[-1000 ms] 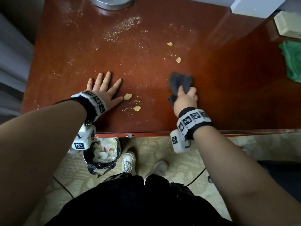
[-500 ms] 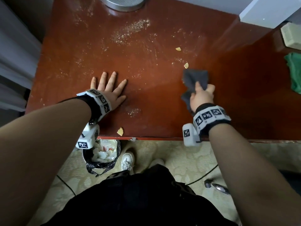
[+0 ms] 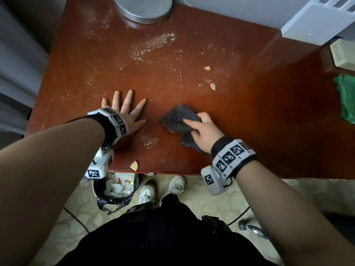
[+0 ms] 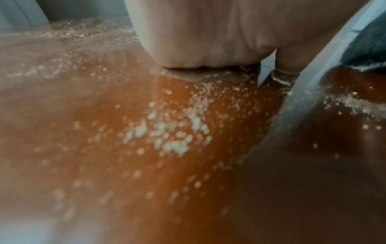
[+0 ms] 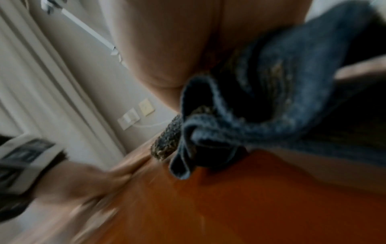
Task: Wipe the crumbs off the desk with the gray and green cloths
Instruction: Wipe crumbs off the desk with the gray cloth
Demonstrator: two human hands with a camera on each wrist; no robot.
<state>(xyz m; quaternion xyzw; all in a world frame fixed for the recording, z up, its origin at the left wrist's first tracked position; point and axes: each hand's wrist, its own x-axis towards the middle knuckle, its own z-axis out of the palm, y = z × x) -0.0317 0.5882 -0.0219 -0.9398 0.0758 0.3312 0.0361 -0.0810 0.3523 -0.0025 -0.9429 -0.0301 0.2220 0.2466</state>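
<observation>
My right hand (image 3: pixel 201 127) grips the gray cloth (image 3: pixel 177 119) and presses it on the red-brown desk (image 3: pixel 269 121), right of my left hand. In the right wrist view the gray cloth (image 5: pixel 271 99) hangs bunched under the palm, its lower fold touching the wood. My left hand (image 3: pixel 124 110) lies flat with fingers spread on the desk. Fine crumbs (image 3: pixel 151 45) are scattered at the back, a small pile of crumbs (image 3: pixel 150 143) lies by my left wrist, and one chip piece (image 3: pixel 134 166) sits at the front edge. The green cloth (image 3: pixel 345 96) lies at the far right.
Two chip pieces (image 3: pixel 212 86) lie behind the gray cloth. A round metal base (image 3: pixel 143 7) stands at the back. A bin (image 3: pixel 115 191) with a black liner sits on the floor under the desk's front edge, beside my shoes. A pale brush-like block (image 3: pixel 342 52) lies at the back right.
My right hand has swept the gray cloth leftward and toward me, closer to my left hand. One chip slid to the front edge earlier; the left hand stays flat.
</observation>
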